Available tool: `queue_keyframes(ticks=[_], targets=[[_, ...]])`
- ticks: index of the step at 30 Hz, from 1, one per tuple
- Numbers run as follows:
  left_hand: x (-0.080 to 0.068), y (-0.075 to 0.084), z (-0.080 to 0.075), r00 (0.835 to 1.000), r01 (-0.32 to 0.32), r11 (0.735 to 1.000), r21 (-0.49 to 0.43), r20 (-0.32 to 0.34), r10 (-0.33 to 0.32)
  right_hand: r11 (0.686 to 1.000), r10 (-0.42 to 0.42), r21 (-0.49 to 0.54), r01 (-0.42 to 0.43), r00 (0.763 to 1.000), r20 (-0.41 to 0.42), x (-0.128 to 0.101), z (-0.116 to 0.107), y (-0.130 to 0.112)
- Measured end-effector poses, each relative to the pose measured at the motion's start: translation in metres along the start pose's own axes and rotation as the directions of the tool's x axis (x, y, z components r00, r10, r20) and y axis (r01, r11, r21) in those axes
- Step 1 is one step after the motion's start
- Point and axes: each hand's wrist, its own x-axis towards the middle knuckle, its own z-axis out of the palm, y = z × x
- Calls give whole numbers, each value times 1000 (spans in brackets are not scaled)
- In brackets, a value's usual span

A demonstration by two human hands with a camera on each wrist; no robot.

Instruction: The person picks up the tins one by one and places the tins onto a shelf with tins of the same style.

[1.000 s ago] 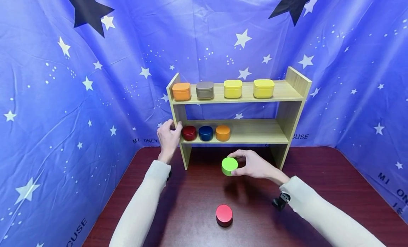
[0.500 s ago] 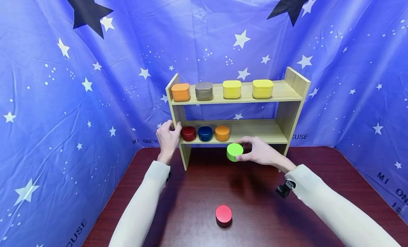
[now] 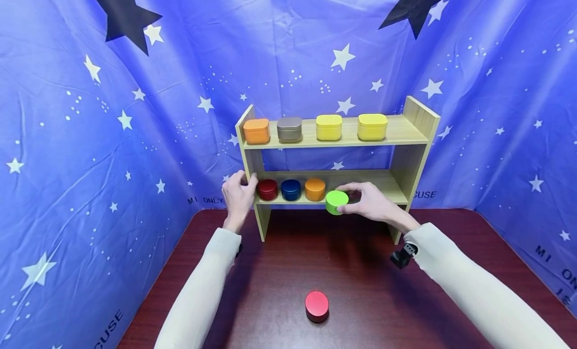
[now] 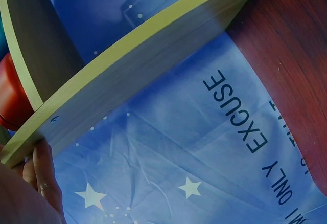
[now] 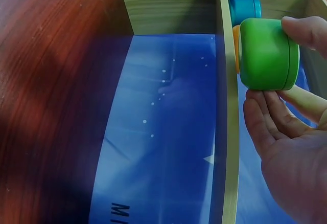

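The right hand point(image 3: 369, 201) pinches a green round tin point(image 3: 336, 202) between thumb and fingers, holding it at the front edge of the lower board of a small wooden shelf point(image 3: 412, 116), just to the right of an orange round tin point(image 3: 315, 189); from the right wrist view the green tin point(image 5: 268, 54) sits level with that edge, and whether it already rests on the board cannot be told. The left hand point(image 3: 237, 195) grips the shelf's left upright, thumb on the front face next to a dark red round tin point(image 3: 267, 189) and fingers wrapped round the outer side; the left wrist view shows a fingertip point(image 4: 43, 175) pressed against the wood there. A blue round tin point(image 3: 290, 189) stands between the dark red one and the orange one on the lower board. On the top board stand four squarish tins in a row: an orange one point(image 3: 256, 130), a grey one point(image 3: 289, 128), and two yellow ones point(image 3: 328, 126) point(image 3: 372, 126). A red round tin point(image 3: 317, 305) lies alone on the dark wooden table point(image 3: 451, 289), well in front of the shelf. A blue starry cloth point(image 3: 90, 138) hangs behind and at both sides
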Motion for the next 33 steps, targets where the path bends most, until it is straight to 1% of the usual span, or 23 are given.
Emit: queue_keyframes(ticks=[10, 16, 24, 33], targets=[[-1, -1, -1, 1000, 20, 1000, 10, 17, -20, 999, 51, 12, -51, 999, 19, 11, -5, 6], [-1, 0, 0, 1000, 5, 1000, 0, 6, -6, 997, 71, 31, -71, 997, 14, 16, -8, 11], [1, -2, 2, 1000, -16, 1000, -16, -2, 16, 996, 85, 5, -85, 996, -2, 21, -11, 16], [0, -2, 1, 1000, -11, 1000, -16, -2, 11, 994, 107, 2, -107, 994, -14, 24, -11, 19]])
